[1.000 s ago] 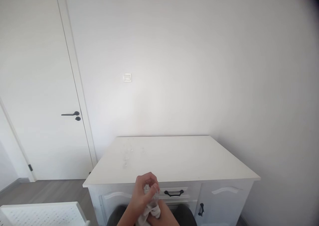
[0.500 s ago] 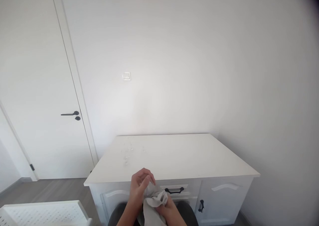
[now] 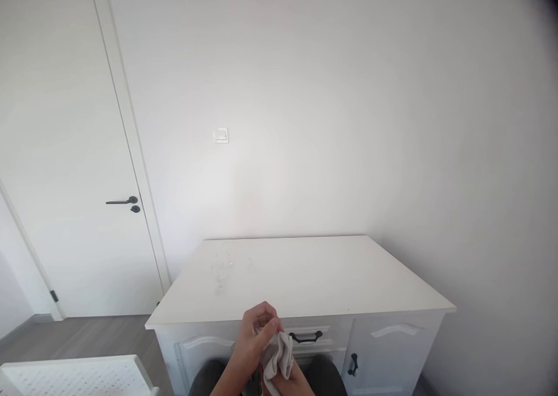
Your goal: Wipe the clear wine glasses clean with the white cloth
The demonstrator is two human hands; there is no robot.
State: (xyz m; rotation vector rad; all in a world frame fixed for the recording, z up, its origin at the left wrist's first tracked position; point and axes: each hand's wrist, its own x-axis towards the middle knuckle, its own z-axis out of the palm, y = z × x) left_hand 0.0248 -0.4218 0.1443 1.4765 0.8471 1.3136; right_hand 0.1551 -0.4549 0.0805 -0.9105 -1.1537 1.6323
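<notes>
A light grey cloth [image 3: 281, 352] is bunched between my two hands, in front of the white cabinet's near edge. My left hand [image 3: 258, 333] is closed, its fingers curled round the top of the bundle with the thumb across it. Lower and to the right, my right hand [image 3: 291, 381] grips the folds from below, and the cloth covers most of its fingers. Whether something else is inside the bundle cannot be made out. Clear drops or small wet spots [image 3: 221, 279] lie on the left part of the cabinet top.
The white cabinet [image 3: 305, 274] stands against the wall, with a black drawer handle [image 3: 306, 337] and a black door handle [image 3: 353, 364] on its front. A white perforated rack or chair back [image 3: 74, 375] is at lower left. Behind it is a closed white door [image 3: 65, 122].
My left hand has shifted right and slightly down, nearer my right hand. The cloth is bunched more tightly, and its hanging part has been drawn in. The view has tilted slightly.
</notes>
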